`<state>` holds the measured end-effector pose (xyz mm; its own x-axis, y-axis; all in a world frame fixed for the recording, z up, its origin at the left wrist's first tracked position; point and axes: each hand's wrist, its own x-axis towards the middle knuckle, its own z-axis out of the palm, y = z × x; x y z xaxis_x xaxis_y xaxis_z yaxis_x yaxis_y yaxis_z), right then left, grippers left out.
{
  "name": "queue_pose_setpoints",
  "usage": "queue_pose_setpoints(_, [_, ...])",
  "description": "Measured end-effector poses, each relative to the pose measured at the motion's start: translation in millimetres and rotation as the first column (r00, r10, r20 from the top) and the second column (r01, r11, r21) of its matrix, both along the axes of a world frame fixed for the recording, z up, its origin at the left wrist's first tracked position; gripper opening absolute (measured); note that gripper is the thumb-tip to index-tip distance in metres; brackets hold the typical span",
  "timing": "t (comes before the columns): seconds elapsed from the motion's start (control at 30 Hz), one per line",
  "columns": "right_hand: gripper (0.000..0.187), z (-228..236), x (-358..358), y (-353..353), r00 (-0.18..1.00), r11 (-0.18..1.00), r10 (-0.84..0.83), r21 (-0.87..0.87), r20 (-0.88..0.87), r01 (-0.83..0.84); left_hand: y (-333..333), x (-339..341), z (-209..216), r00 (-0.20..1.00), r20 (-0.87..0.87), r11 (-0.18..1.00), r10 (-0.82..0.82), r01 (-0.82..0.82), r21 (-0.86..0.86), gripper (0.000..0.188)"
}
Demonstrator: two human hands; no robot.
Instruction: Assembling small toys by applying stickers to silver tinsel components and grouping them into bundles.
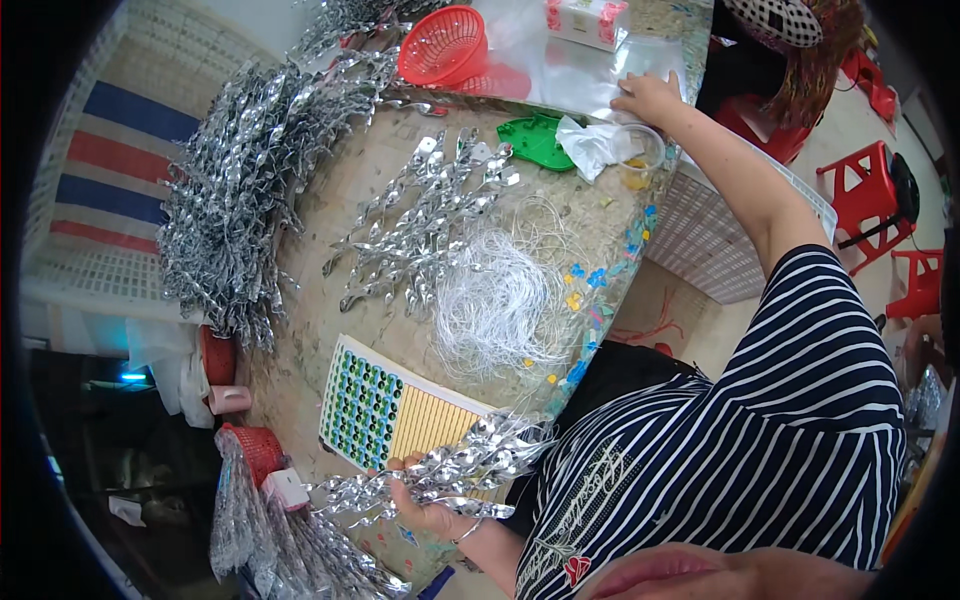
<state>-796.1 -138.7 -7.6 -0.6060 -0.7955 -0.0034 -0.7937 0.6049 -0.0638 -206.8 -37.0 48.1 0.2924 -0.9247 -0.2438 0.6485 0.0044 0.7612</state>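
My left hand [428,512], with a bracelet at the wrist, is closed around a bundle of silver twisted foil streamers [470,462] at the table's near edge. Beneath the bundle lies a card sheet [365,405] with rows of green and blue eye-like stickers and a yellow striped part. My right arm stretches to the far right, where my right hand [650,98] rests on clear plastic bags [570,75], its fingers apart and slightly bent. Loose silver streamers [425,215] and a tangle of white thread [500,300] lie between my hands.
A large heap of silver streamers [240,190] stands at the left. Farther back are a red basket [442,46], a tissue box [588,22], a green tray [535,142] and a tape roll [648,148]. Bagged streamers [265,530] hang at the lower left. Red stools [870,200] stand at right.
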Motion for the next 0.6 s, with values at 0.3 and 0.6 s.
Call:
queue_pose_setpoints(0.3, [0.015,-13.4,-31.6,-25.8,0.987,0.985,0.028,-0.165,-0.159,-0.055,12.0,-3.4,4.7,0.987,0.091,0.989,0.133,-0.125,-0.083,0.028])
queue_pose_setpoints(0.6, [0.012,109.5,-80.3,-83.9,0.867,0.878,0.174,-0.325,-0.466,-0.351,17.8,2.7,4.1,0.998,-0.047,0.999,0.032,-0.034,-0.034,0.028])
